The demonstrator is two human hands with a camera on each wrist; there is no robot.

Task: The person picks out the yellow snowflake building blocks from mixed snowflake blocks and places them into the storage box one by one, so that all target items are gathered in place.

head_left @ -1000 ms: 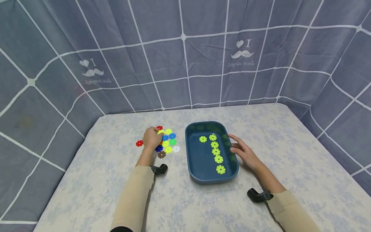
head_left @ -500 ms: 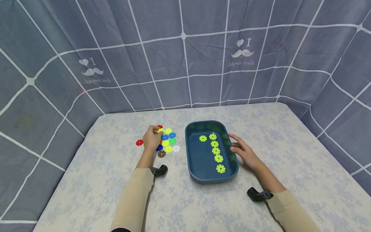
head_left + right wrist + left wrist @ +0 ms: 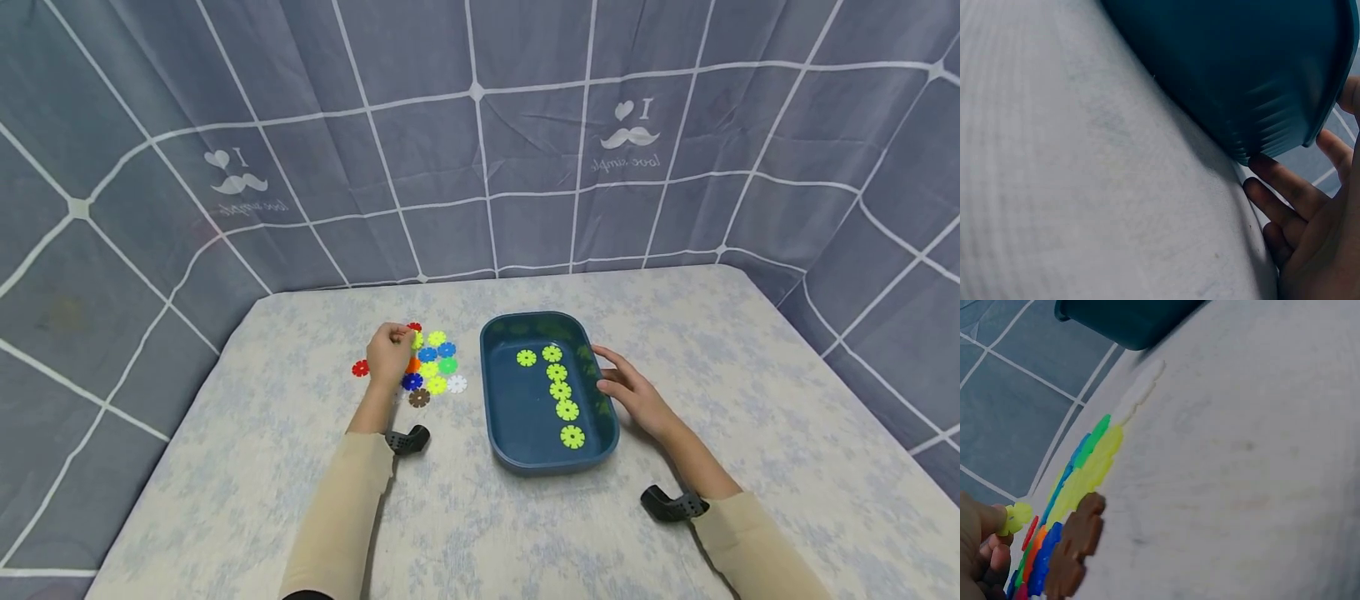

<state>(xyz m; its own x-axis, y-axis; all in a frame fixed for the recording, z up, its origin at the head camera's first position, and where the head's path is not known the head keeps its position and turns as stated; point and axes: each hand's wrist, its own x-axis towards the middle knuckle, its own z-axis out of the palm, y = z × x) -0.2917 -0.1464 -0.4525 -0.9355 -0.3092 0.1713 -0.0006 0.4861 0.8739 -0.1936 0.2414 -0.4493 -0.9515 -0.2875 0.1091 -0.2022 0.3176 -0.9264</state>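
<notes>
In the head view my left hand (image 3: 386, 357) is over a patch of loose flower-shaped plastic discs (image 3: 428, 354). Thumb and fingers pinch a yellow disc, and the left wrist view shows this yellow disc (image 3: 1018, 516) raised off the table. Around that hand lie a red disc (image 3: 361, 367), a dark blue disc (image 3: 412, 381), a brown disc (image 3: 419, 397) and a white disc (image 3: 457, 383). My right hand (image 3: 636, 398) rests against the right side of a dark teal bin (image 3: 517, 469). Its fingertips (image 3: 1264, 164) touch the bin's outer wall, fingers loosely spread.
Several yellow discs (image 3: 560, 390) lie flat inside the bin, most in a rough line along its right side. A pale patterned cloth covers the table (image 3: 247, 467). Behind it hangs a grey-blue curtain (image 3: 420, 158) with white lines.
My left hand lifts a yellow disc from the patch and draws slightly left, uncovering more of the orange and dark blue discs. My right hand and the bin stay in place.
</notes>
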